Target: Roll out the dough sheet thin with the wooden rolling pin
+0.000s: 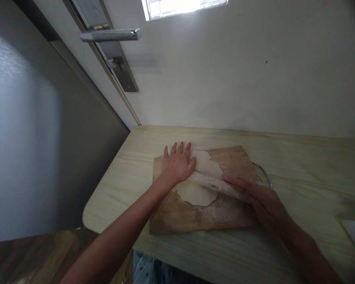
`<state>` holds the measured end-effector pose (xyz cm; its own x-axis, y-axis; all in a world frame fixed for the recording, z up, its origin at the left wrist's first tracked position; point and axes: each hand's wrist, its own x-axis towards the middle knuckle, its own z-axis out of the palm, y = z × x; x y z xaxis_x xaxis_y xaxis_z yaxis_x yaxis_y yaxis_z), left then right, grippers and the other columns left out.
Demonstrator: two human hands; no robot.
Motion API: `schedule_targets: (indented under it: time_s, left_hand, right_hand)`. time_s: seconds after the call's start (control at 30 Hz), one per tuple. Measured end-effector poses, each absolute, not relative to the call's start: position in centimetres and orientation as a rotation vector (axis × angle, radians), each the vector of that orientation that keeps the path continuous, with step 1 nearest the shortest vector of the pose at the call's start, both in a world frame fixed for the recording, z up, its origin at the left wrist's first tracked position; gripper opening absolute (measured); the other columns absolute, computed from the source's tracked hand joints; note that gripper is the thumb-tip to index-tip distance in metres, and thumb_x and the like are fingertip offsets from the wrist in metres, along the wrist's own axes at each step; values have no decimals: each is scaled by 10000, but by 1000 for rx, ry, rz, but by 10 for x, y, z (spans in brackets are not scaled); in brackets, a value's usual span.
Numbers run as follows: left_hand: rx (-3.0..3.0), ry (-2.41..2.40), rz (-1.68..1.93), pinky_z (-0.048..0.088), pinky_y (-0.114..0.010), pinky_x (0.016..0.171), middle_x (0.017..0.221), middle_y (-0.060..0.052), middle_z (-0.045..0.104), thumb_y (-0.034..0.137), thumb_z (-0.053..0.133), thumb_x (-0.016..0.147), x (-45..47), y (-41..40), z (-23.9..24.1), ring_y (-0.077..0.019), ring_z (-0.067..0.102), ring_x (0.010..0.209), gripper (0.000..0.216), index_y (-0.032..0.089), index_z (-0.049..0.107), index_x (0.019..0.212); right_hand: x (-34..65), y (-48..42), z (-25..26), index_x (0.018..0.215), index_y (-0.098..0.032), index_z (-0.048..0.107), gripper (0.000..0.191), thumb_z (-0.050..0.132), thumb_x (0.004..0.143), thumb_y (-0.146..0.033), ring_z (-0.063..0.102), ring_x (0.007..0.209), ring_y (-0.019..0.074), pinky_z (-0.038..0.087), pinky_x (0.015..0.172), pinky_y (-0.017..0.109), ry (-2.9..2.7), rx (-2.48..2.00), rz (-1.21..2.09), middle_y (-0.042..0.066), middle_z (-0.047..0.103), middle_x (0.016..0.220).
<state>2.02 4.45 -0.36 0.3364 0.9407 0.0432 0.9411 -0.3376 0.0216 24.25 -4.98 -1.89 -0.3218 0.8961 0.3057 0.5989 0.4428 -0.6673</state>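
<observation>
1. Nearest us, at the bottom edge, we see patterned blue cloth (154, 270) below the rim of the pale wood-grain table (115, 197).
2. On the table we have a wooden board (177, 219), set at a slight slant and dusted with white powder.
3. Our right hand (264, 201) lies over the right end of the rolling pin (208, 181), its fingers stretched out straight and close together along it.
4. The pin slants across a thin, wavy-edged sheet of dough (198, 195), which lies flat on the board, left of its middle.
5. Our left hand (177, 163) is palm down at the pin's left end, fingers spread apart and pointing away from us; it hides that end, and part of the dough's left edge.
6. Past our right hand, a curved metal handle (266, 173) sticks out from the board's right side.
7. Beyond the table we face a pale door (225, 86), with a metal lever (112, 35) at upper left and a bright pane (183, 8) at the top.
</observation>
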Motion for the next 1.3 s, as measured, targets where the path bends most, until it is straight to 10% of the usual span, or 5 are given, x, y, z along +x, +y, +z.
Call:
schedule_targets:
  time_s: [1.3]
  left_hand:
    - [-2584, -1914, 114, 303, -395, 966, 1358, -92, 343, 358, 235, 851, 13, 38, 3, -235, 307, 1242, 501, 176, 292, 1314]
  right_hand:
    - [232, -53, -20, 959, -176, 559, 296, 298, 818, -184, 613, 834, 196, 498, 721, 363, -1967, -1378, 149, 77, 655, 893]
